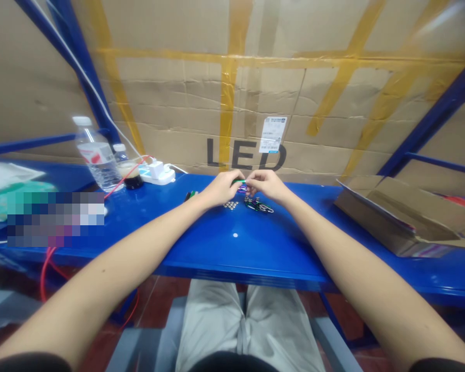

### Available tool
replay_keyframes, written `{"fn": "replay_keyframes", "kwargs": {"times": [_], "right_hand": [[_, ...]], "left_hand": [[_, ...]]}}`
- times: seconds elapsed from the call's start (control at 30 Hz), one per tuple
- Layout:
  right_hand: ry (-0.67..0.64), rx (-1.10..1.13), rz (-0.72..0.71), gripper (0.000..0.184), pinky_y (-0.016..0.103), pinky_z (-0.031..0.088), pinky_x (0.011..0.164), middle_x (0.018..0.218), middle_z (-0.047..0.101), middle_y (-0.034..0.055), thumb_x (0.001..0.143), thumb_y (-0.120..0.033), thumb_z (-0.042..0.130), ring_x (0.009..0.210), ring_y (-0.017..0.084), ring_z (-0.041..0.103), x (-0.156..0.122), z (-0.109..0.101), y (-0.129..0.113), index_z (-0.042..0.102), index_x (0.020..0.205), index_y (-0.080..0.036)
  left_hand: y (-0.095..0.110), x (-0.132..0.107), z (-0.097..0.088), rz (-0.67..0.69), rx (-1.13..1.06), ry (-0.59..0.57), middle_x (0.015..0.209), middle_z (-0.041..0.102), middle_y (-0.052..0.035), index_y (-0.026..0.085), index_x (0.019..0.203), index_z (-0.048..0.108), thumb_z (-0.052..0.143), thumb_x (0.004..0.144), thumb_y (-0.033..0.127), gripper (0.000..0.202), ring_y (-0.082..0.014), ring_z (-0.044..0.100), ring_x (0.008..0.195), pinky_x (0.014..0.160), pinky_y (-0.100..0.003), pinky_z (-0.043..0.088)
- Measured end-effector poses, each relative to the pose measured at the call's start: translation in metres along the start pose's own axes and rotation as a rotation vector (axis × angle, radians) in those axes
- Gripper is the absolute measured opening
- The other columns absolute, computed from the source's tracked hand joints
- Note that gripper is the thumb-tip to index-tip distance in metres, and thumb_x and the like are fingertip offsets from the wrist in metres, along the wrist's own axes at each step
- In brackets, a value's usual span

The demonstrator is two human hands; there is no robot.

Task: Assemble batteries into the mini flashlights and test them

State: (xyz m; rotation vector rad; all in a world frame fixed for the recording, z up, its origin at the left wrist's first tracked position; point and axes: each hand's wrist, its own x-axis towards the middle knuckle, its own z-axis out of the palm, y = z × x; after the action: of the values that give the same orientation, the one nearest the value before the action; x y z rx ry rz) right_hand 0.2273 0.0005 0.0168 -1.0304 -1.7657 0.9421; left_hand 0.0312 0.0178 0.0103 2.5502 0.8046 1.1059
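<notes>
Over the back part of the blue table, my left hand [222,188] is closed on a thin green piece [238,181]. My right hand [268,186] pinches at the right end of that piece, and its fingertips hide what else may be there. Just below the right hand lies a pile of looped metal pieces [259,206] in green, purple and silver, too small to name surely. Several small silvery metal parts [231,205] sit in a cluster by the left hand. Left of that hand are some dark and green pieces [191,196], partly covered by it.
The blue table [240,253] has a cardboard wall [178,103] behind it. An open cardboard box [403,222] stands right. On the left are a water bottle [98,157], a smaller bottle with dark liquid [130,173], a white power strip [157,173] with cables and a green packet [19,199].
</notes>
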Motion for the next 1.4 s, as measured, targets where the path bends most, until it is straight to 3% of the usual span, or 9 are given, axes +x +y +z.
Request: {"fn": "replay_keyframes", "kwargs": {"times": [0.2, 0.47, 0.73, 1.03, 1.4], "right_hand": [[-0.004, 0.094, 0.073, 0.019, 0.029, 0.058, 0.059, 0.062, 0.069, 0.0046, 0.083, -0.029, 0.073, 0.059, 0.016, 0.068, -0.0001, 0.0001, 0.0008, 0.062, 0.073, -0.016], [-0.008, 0.089, 0.027, 0.02, 0.026, 0.056, 0.055, 0.059, 0.068, 0.0032, 0.078, -0.028, 0.077, 0.055, 0.014, 0.066, -0.0008, -0.0011, -0.0024, 0.062, 0.072, -0.016], [-0.042, 0.2, 0.107, 0.02, 0.026, 0.056, 0.053, 0.06, 0.067, 0.0056, 0.076, -0.024, 0.077, 0.055, 0.016, 0.067, -0.0019, -0.0018, 0.0003, 0.063, 0.068, -0.015], [-0.027, 0.234, 0.112, 0.018, 0.025, 0.054, 0.054, 0.059, 0.067, 0.0062, 0.076, -0.021, 0.077, 0.055, 0.015, 0.066, -0.0015, -0.0041, 0.0009, 0.062, 0.069, -0.014], [-0.037, 0.306, 0.165, 0.019, 0.024, 0.052, 0.051, 0.054, 0.063, 0.0048, 0.078, -0.018, 0.072, 0.052, 0.014, 0.063, -0.0025, -0.0002, 0.0027, 0.06, 0.065, -0.015]], "left_hand": [[0.0002, 0.0007, 0.0, 0.018, -0.058, 0.082, 0.091, 0.073, -0.0027, 0.018, 0.09, 0.066, 0.062, 0.084, 0.013, 0.009, -0.018, 0.066, 0.088, 0.082, -0.03, 0.048], [0.0042, 0.0005, 0.0011, -0.056, -0.005, 0.043, 0.095, 0.073, -0.0055, 0.017, 0.096, 0.065, 0.05, 0.095, 0.02, 0.015, -0.0194, 0.066, 0.089, 0.081, -0.032, 0.048], [0.002, 0.001, 0.0004, 0.006, -0.07, 0.098, 0.089, 0.074, -0.0015, 0.018, 0.086, 0.068, 0.065, 0.084, 0.015, 0.005, -0.0168, 0.066, 0.085, 0.083, -0.03, 0.049], [0.0058, 0.0006, 0.0041, -0.047, -0.022, 0.084, 0.087, 0.069, -0.0031, 0.019, 0.092, 0.059, 0.05, 0.093, 0.016, 0.009, -0.0174, 0.063, 0.083, 0.075, -0.031, 0.047], [0.0047, 0.0011, 0.0005, 0.057, -0.045, 0.094, 0.087, 0.071, -0.0005, 0.019, 0.089, 0.064, 0.06, 0.083, 0.007, 0.014, -0.0154, 0.065, 0.083, 0.079, -0.029, 0.049]]}}
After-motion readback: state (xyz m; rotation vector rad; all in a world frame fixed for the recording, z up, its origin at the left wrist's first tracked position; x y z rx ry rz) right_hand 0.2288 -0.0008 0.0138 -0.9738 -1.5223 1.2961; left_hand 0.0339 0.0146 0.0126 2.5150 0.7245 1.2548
